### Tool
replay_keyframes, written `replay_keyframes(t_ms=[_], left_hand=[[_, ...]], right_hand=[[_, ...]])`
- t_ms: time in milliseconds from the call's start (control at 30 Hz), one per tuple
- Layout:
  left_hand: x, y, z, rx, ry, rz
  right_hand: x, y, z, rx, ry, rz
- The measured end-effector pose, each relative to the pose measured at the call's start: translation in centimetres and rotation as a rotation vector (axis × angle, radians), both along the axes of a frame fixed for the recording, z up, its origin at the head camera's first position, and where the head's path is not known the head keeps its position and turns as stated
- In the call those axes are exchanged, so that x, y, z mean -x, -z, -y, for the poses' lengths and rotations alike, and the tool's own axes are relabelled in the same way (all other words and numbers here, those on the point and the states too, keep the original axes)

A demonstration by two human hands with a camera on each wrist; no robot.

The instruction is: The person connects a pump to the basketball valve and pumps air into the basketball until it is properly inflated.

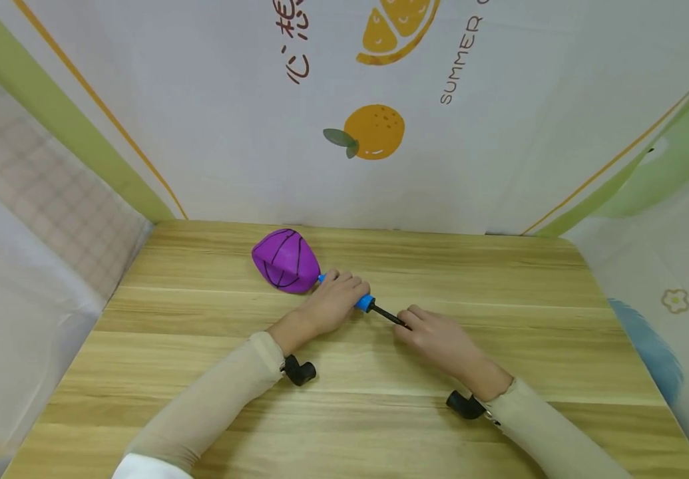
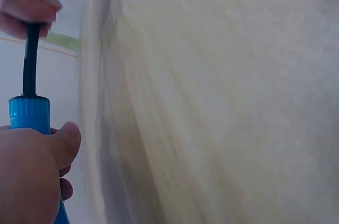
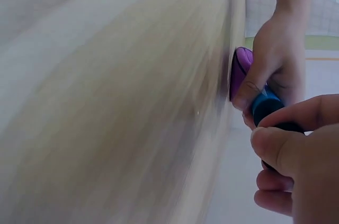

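Note:
A purple ball (image 1: 287,261) with black lines, dented and partly deflated, lies on the wooden table toward the back. Joined to its right side is the tip of a blue hand pump (image 1: 365,303). My left hand (image 1: 333,301) grips the pump's blue barrel, fingers wrapped over it. With thumb and fingers my right hand (image 1: 437,336) holds the black handle end of the pump's rod (image 1: 389,315), which stands pulled out of the barrel. In the left wrist view the black rod (image 2: 30,65) shows between both hands. The handle is mostly hidden in the right fingers.
The wooden table (image 1: 350,412) runs to a white cloth backdrop (image 1: 248,159) printed with oranges. Cloths hang at both sides. A black wrist mount (image 1: 299,371) sits on the left wrist, and another black mount (image 1: 465,404) on the right.

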State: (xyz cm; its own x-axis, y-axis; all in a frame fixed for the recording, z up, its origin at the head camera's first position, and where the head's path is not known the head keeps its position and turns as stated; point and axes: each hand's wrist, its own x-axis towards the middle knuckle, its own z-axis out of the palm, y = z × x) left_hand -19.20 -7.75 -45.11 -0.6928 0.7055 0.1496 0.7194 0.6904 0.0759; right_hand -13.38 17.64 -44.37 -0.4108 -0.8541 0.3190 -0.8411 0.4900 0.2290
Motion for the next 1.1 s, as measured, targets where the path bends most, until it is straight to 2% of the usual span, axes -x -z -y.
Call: replay_keyframes(t_ms=[300, 433, 567, 800, 1100], left_hand=[[0.0, 0.6, 0.0, 0.011, -0.001, -0.003], [0.0, 0.6, 0.1, 0.011, 0.012, -0.001], [0.2, 0.5, 0.4, 0.029, 0.007, 0.011], [0.5, 0.3, 0.5, 0.019, 0.028, 0.053], [0.7, -0.1, 0.5, 0.014, 0.033, 0.039]], right_hand=[[1.5, 0.6, 2.4, 0.001, -0.012, -0.014], [1.9, 1.1, 2.9, 0.02, -0.022, 0.009], [2.2, 1.5, 3.0, 0.054, -0.045, -0.007], [2.1, 2.1, 2.5, 0.115, -0.068, -0.048], [1.4, 1.6, 1.0, 0.129, -0.09, -0.057]])
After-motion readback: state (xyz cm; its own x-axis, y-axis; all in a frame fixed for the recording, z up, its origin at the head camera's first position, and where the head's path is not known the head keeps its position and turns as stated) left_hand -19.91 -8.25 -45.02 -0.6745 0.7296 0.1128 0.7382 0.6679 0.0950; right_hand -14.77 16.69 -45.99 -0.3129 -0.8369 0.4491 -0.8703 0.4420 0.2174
